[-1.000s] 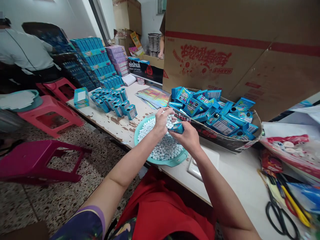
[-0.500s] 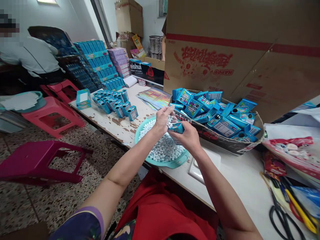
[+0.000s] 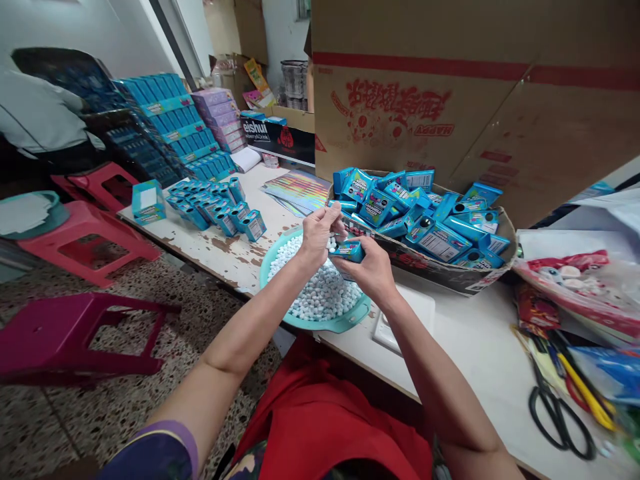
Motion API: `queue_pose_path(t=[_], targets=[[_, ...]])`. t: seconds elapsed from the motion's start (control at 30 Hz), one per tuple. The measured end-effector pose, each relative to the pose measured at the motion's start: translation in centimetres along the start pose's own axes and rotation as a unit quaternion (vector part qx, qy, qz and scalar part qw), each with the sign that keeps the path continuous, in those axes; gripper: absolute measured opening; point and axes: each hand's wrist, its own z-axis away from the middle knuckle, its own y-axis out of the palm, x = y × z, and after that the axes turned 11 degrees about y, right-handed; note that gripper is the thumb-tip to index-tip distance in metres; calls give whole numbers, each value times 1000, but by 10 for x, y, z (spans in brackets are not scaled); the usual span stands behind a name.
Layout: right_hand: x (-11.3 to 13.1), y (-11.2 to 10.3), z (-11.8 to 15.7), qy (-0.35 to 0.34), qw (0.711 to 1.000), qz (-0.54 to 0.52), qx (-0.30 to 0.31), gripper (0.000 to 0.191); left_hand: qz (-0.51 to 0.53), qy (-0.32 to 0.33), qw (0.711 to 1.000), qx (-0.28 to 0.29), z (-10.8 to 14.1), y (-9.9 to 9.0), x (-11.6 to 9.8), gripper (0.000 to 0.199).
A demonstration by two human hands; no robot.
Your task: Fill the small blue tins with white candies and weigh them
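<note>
Over a turquoise basin full of small white candies, my two hands meet. My right hand is wrapped round a small blue candy box, tilted toward my left hand. Curled close to the box's end, my left hand holds a few white candies at its fingers and palm. Whether any candy is inside the box, I cannot tell. Just beyond my hands stands an open carton heaped with blue candy boxes.
Rows of small blue boxes stand on the table's left part, near shiny printed sheets. A white scale lies right of the basin. Scissors lie at the far right. A big cardboard box rises behind; stools stand left.
The whole view has shifted a little, so the scene sits further left. My left fingers have closed somewhat, and fewer white candies show there. The right hand still holds the box.
</note>
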Motion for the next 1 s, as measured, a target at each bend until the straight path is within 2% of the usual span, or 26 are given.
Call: queue_pose_path(t=[0.1,0.4,0.57,0.67,0.77,0.87,0.9,0.93,0.97,1.0], targets=[[-1,0,2,3,1000,-16,-3,34,-15,-10,1000,-6,1,3,-2,48],[-6,1,2,5,999,-54,5,33,3,-8,999,31,2,6,-1,50],[-9,-3,2,-10,998,-52,-18,32,-11,-10,998,62,4,7,-5,47],[-7,-10,3,-39,998,-43,-18,30,-52,-5,993,102,7,6,-8,49],[-8,-21,1,-49,997,-47,-36,29,-104,2,984,142,4,1,-8,53],[-17,-29,0,-42,994,-92,-45,35,-162,49,977,126,-9,-16,0,55],[-21,-31,1,-39,992,-111,-50,38,-217,69,965,127,-14,-24,5,54],[-26,-32,2,-36,990,-126,-52,39,-293,83,941,144,-18,-33,12,52],[-32,-32,4,-32,989,-134,-52,40,-378,90,903,183,-21,-42,19,49],[-37,-31,6,-26,989,-138,-48,40,-460,92,851,238,-21,-50,27,45]])
